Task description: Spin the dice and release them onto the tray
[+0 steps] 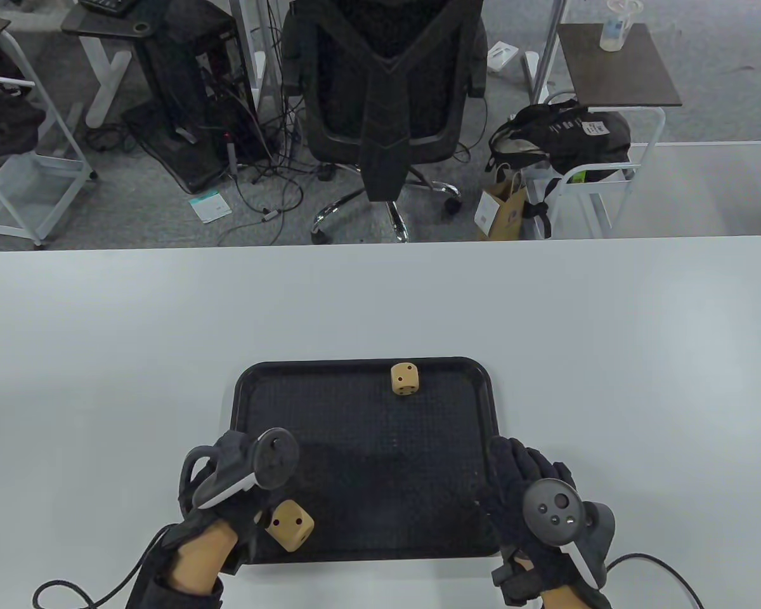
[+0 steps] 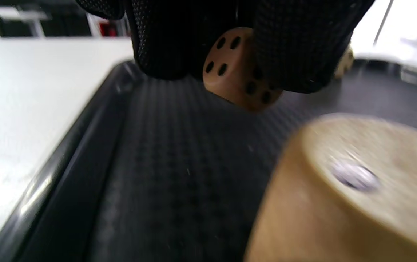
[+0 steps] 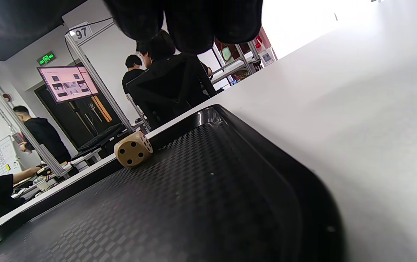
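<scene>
A black tray [image 1: 247,406] lies on the white table. One tan die [image 1: 404,379] rests by the tray's far rim, also visible in the right wrist view [image 3: 133,150]. My left hand [image 1: 228,488] hovers over the tray's near left corner. In the left wrist view its gloved fingers [image 2: 165,43] pinch a second die [image 2: 235,72] above the tray floor. A third die [image 1: 292,523] sits tilted just right of that wrist, blurred and close in the left wrist view [image 2: 357,189]. My right hand [image 1: 533,501] rests at the tray's right rim with fingers straight, holding nothing.
The white table [image 1: 609,330] spreads wide on both sides of the tray and beyond it. A black office chair [image 1: 380,95] and a cart with a bag [image 1: 571,146] stand on the floor past the table's far edge. People stand far off in the right wrist view.
</scene>
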A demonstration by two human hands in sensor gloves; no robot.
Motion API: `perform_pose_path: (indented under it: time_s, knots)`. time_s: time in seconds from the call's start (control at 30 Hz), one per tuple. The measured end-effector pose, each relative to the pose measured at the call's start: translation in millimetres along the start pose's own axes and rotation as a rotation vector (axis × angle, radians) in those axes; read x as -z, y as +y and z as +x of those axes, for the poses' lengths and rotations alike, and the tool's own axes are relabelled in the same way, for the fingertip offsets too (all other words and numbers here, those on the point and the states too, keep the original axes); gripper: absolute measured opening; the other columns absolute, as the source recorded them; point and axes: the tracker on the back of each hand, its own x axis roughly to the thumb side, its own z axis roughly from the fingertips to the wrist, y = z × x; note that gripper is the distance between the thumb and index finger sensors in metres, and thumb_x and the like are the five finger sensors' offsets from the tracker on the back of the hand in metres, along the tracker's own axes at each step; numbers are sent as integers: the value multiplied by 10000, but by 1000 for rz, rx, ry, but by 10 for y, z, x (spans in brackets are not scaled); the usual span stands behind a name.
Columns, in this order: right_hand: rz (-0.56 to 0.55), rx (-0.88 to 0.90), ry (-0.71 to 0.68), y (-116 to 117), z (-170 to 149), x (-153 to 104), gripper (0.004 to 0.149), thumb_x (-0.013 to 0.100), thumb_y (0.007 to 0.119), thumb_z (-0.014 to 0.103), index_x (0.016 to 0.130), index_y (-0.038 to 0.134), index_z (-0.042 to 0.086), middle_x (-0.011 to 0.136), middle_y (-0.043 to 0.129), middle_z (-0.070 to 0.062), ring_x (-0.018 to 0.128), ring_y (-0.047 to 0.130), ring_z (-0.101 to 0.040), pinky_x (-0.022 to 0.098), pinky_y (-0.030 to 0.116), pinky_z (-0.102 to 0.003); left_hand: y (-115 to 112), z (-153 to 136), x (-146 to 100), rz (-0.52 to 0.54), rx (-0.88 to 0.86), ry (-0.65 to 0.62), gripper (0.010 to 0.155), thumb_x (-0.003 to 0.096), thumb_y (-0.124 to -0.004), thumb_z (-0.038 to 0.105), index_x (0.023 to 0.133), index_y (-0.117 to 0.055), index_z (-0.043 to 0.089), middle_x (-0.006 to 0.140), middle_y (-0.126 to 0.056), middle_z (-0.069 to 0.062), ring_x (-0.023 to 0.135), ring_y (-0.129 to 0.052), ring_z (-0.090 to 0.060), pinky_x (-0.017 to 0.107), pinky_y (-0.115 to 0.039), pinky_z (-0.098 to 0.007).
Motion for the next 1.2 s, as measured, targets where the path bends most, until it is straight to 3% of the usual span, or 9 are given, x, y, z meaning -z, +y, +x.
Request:
perform_pose_path:
  time_s: [0.23, 0.33, 0.37, 0.4, 0.43, 0.53, 0.73, 0.93, 1.2]
  knots:
    - [10, -1, -1, 7, 2, 1, 750, 349, 653, 643, 1032, 530, 360, 1104, 592, 9, 1032, 584, -297, 781, 362, -646, -110, 204, 255, -196, 82, 11, 531, 460, -863, 274, 967, -706, 266, 1065, -680, -90, 940, -768, -405, 775, -460, -659]
    - [14, 0, -1, 7, 5, 4, 750, 351, 654, 642, 1033, 531, 357, 1104, 593, 9, 1032, 586, -297, 780, 362, -647, -82, 197, 291, -173, 80, 5, 518, 458, -855, 257, 960, -727, 267, 1063, -715, -107, 917, -821, -401, 763, -510, -646]
    - [14, 0, -1, 6, 5, 4, 751, 349, 653, 643, 1033, 531, 358, 1104, 593, 9, 1032, 584, -299, 780, 362, -647, -63, 157, 294, -136, 104, 50, 523, 465, -826, 311, 974, -709, 270, 1030, -779, -117, 870, -877, -399, 756, -534, -639]
    - [14, 1, -2, 6, 6, 5, 752, 348, 650, 645, 1033, 530, 359, 1104, 592, 8, 1032, 585, -298, 780, 360, -647, -32, 105, 293, -92, 119, 97, 547, 470, -701, 440, 984, -694, 254, 930, -894, -110, 771, -956, -387, 742, -571, -626]
    - [13, 6, -4, 3, 7, 5, 755, 346, 644, 648, 1033, 531, 358, 1104, 594, 7, 1031, 585, -299, 780, 360, -647, 2, 61, 286, -46, 103, 113, 553, 465, -660, 457, 964, -712, 223, 729, -1029, -48, 598, -1049, -348, 695, -659, -593]
    - [9, 7, -6, 1, 7, 5, 754, 346, 644, 648, 1033, 533, 356, 1104, 594, 5, 1031, 586, -300, 779, 361, -647, 109, -65, 179, 78, 42, 78, 566, 455, -664, 475, 949, -739, 208, 585, -1075, -40, 448, -1073, -339, 607, -742, -570]
    - [9, 1, -8, 4, 13, 3, 754, 346, 646, 648, 1033, 532, 358, 1103, 595, 7, 1032, 585, -299, 779, 363, -647, 248, -209, -118, 203, -8, 54, 589, 453, -662, 510, 961, -730, 219, 644, -1056, -51, 507, -1058, -353, 635, -711, -583]
    - [4, -6, -14, 8, 22, -2, 751, 349, 647, 647, 1032, 533, 358, 1103, 595, 8, 1031, 585, -300, 779, 365, -647, 259, -349, -446, 322, -81, 24, 606, 455, -667, 536, 986, -701, 245, 842, -960, -85, 698, -991, -390, 703, -621, -623]
    - [-1, -7, -18, 10, 29, -6, 751, 349, 649, 646, 1033, 531, 358, 1105, 591, 8, 1033, 582, -297, 779, 364, -647, 162, -514, -821, 557, -106, -12, 642, 458, -675, 565, 1038, -602, 296, 1083, -688, -111, 978, -720, -456, 778, -381, -702]
